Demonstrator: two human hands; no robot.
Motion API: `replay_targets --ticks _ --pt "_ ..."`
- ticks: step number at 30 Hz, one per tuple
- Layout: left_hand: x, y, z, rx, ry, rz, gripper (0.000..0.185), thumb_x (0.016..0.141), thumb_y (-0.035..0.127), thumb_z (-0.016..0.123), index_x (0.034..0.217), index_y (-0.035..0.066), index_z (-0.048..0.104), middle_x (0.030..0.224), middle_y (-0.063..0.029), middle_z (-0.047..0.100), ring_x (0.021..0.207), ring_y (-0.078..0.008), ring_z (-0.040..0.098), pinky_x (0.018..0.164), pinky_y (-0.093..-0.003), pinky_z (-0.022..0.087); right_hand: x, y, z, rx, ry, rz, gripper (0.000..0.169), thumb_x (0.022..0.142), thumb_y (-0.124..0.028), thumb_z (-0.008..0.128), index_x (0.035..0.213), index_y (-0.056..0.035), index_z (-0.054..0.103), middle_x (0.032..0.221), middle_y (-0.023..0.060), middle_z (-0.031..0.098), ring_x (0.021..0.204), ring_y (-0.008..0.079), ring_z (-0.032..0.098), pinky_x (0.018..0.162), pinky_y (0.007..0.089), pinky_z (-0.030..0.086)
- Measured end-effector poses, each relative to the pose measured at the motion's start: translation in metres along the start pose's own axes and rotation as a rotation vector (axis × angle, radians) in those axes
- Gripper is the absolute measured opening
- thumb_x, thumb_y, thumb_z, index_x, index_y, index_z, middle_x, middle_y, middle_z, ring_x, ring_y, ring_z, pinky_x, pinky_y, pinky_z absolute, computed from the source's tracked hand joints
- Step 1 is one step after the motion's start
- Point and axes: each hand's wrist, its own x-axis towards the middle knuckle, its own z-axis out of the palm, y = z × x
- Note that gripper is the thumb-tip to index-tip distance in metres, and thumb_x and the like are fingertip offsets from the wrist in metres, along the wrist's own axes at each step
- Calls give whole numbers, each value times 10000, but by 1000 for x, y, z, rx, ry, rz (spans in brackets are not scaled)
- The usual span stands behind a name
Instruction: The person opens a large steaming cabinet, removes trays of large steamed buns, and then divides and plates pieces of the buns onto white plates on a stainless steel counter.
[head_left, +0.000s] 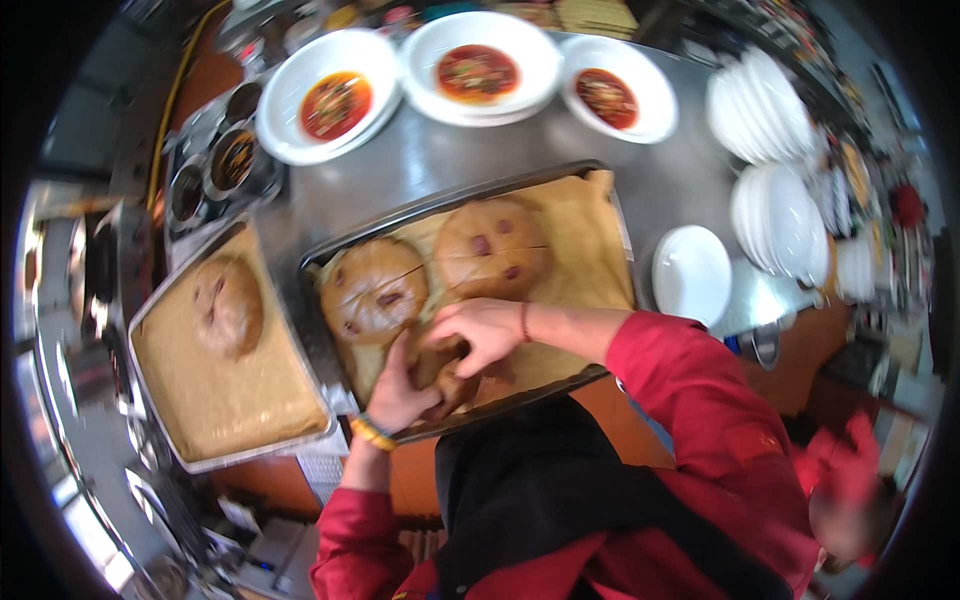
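Note:
A dark baking tray, lined with brown parchment paper, lies in front of me. On it are two round brown cakes or loaves with reddish pieces on top, a left one and a right one; both show cut lines. Near the tray's front edge, my left hand and my right hand grip another brown cake from either side. My fingers cover much of this cake, and motion blur hides its outline.
Left stands a second lined tray with one brown cake. Three white bowls hold red sauce along the back of the steel table. Stacked white dishes and metal pots flank them. Another person is at far right.

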Motion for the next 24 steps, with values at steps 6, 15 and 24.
replay_targets --ticks 6,15,24 --pt "-3 -33 40 520 223 241 1125 701 112 853 1655 30 263 1552 -270 479 1418 -421 504 1187 -474 423 -62 26 57 -394 481 -153 820 778 -394 870 1472 -72 576 1574 233 447 1402 450 487 1162 514 440" --pt "-33 -63 44 518 269 371 1366 561 394 1023 1670 110 276 1692 -343 171 1541 -538 248 1255 -583 278 -163 8 93 -245 299 525 778 799 -474 859 1413 -75 594 1406 186 582 1226 372 626 1007 489 522" --pt "-44 -50 61 560 266 250 1360 533 296 1035 1647 96 281 1693 -312 168 1550 -525 221 1258 -558 302 -137 -1 108 -329 384 572 737 755 -419 913 1292 -54 563 1227 162 657 1131 373 653 912 472 548"
